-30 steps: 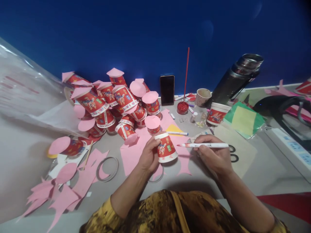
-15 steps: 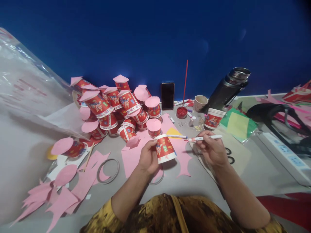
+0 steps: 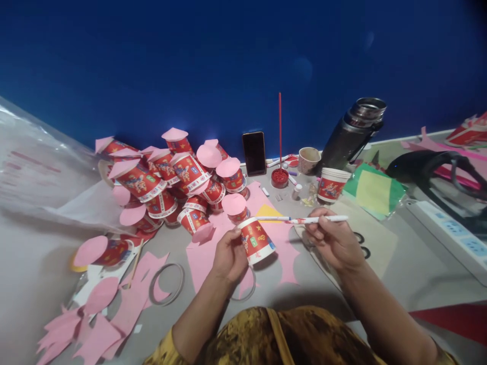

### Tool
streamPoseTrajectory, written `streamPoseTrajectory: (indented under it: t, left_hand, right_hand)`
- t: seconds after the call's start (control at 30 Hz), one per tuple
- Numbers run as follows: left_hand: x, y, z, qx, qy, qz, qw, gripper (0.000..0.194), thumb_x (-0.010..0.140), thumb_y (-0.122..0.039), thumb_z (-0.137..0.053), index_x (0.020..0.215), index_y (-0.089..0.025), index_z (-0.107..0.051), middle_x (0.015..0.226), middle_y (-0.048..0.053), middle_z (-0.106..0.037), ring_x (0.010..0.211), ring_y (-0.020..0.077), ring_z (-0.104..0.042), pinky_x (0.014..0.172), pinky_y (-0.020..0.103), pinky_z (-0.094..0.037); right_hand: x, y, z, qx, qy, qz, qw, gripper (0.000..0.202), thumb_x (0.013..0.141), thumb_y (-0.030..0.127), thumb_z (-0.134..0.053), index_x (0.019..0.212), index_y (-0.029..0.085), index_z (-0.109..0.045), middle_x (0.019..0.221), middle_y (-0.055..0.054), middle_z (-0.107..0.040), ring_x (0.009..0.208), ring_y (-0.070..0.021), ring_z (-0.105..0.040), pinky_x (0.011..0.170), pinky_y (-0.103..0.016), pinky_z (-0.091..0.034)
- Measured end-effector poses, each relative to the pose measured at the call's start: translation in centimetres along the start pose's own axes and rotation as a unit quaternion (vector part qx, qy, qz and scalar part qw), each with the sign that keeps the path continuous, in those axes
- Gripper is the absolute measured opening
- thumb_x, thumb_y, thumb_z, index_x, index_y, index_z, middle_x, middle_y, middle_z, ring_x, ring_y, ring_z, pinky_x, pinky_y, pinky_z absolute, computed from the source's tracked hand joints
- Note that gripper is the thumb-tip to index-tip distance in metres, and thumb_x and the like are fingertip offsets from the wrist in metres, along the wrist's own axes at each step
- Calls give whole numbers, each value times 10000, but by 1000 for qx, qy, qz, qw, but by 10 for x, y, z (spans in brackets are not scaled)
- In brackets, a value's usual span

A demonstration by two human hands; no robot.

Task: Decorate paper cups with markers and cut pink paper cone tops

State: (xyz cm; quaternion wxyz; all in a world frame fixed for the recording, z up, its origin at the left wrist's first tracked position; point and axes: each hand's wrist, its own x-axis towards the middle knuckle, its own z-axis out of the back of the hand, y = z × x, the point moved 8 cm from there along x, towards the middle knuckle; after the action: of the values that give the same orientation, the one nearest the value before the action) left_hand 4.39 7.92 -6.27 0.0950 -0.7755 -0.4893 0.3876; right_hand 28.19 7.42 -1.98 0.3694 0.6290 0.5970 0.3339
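Note:
My left hand [image 3: 231, 255] is closed round the side of a red printed paper cup [image 3: 257, 240], which is tilted with its white rim toward me. Small red marks show on the rim near the bottom. In my right hand [image 3: 337, 237] a white marker [image 3: 316, 219] lies level, pinched between thumb and fingers, its red tip pointing left toward the cup but apart from it. Another marker [image 3: 272, 218] with a blue end lies just behind the cup. Pink cut paper [image 3: 287, 248] spreads beneath on the table.
Several red cups with pink paper cones [image 3: 139, 180] are heaped at the left. A phone [image 3: 254, 153] leans on the blue wall. A red stick stands in a small red pot [image 3: 280, 178]. Further right are a steel flask [image 3: 352, 134], stacked cups [image 3: 332, 185] and a power strip [image 3: 449, 233].
The camera view has shifted slightly, so the heap of cups sits further left. The held cup has tilted a little more. Both hands keep their hold on the cup and marker.

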Motion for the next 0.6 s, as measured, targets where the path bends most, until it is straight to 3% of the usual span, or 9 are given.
streamPoseTrajectory:
  t: [0.17,0.4,0.6]
  left_hand:
    - [-3,-2,-3,0,8,-5,1000,284,697,-227,-758,967,-137,-766,902,101,-823,991,354,-797,960,517,-637]
    - [-2,-1,3,-14,-5,8,1000,230,711,-229,-761,925,-146,-770,900,91,-833,882,316,-804,920,484,-654]
    - [-1,-4,8,6,-26,3,1000,313,719,-250,-785,1014,-145,-786,903,89,-841,867,315,-808,878,470,-660]
  right_hand:
    - [-2,2,0,-20,11,7,1000,362,863,532,-859,794,230,-673,544,63,-470,493,-122,-370,469,-245,-332]
    - [1,-10,-5,-36,10,-20,999,364,854,531,-875,821,221,-687,562,69,-485,473,-101,-348,481,-245,-327]
    - [-14,2,-6,-163,-5,63,985,338,885,526,-848,809,214,-739,617,-7,-632,563,-169,-562,533,-289,-437]
